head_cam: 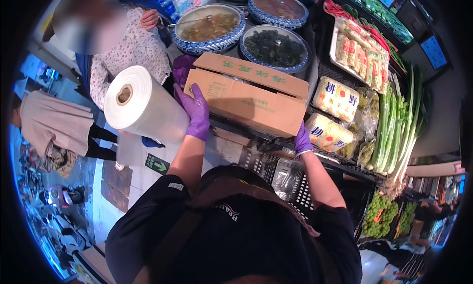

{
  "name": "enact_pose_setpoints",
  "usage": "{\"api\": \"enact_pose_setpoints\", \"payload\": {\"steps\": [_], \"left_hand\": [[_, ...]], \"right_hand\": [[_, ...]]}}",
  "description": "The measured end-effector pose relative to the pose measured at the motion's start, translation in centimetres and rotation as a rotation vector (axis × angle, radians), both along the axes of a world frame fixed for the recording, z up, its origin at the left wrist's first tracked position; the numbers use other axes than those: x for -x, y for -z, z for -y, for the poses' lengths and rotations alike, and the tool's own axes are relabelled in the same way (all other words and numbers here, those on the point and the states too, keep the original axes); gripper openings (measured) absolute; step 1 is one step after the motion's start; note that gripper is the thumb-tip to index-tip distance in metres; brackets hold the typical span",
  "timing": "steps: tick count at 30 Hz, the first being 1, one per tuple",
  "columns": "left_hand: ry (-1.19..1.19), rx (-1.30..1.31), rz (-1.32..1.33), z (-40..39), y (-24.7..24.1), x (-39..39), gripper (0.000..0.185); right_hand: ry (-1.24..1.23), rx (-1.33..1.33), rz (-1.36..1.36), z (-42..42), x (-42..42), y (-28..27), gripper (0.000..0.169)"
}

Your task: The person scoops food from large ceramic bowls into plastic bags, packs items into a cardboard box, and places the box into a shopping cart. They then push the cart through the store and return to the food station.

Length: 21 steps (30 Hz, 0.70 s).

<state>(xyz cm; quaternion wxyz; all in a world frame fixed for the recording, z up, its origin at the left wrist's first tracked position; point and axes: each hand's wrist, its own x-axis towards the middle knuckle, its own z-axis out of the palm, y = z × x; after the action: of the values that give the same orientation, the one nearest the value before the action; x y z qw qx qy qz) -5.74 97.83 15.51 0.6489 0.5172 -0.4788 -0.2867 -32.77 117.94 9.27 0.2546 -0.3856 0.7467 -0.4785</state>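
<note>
A brown cardboard carton [251,101] with green printing sits in front of me at the edge of the display counter. Its top flaps leave a narrow dark gap along the top. My left hand [194,108], in a purple glove, grips the carton's left end, thumb on the near face. Gloved in purple too, my right hand [303,139] holds the lower right corner, its fingers mostly hidden. Close beside my left hand stands a large roll of clear plastic bags [159,106]. Behind the carton's left end lies something purple and crumpled [183,68], partly hidden.
Blue-and-white lidded bowls [208,27] of food, one with dark seaweed [275,46], stand behind the carton. Right are packaged noodle-like bundles [335,98], a white tray [333,49] of wrapped packs and scallions [395,129]. A person [129,44] stands at left; black crates [258,162] sit below.
</note>
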Motion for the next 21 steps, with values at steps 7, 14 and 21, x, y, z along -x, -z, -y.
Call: {"api": "enact_pose_setpoints", "payload": {"steps": [7,14,21], "left_hand": [[0.002,-0.087,-0.113,1.2,1.1,0.7,0.05],[-0.133,-0.185,-0.135,4.1,2.8,-0.6,0.037],[-0.134,-0.311,-0.485,3.7,2.2,0.3,0.038]], "right_hand": [[0.123,0.076,0.493,0.6,-0.5,1.4,0.065],[0.06,0.178,1.031,2.1,-1.1,-3.0,0.065],[-0.008,0.235,1.11,4.1,1.9,-5.8,0.066]]}}
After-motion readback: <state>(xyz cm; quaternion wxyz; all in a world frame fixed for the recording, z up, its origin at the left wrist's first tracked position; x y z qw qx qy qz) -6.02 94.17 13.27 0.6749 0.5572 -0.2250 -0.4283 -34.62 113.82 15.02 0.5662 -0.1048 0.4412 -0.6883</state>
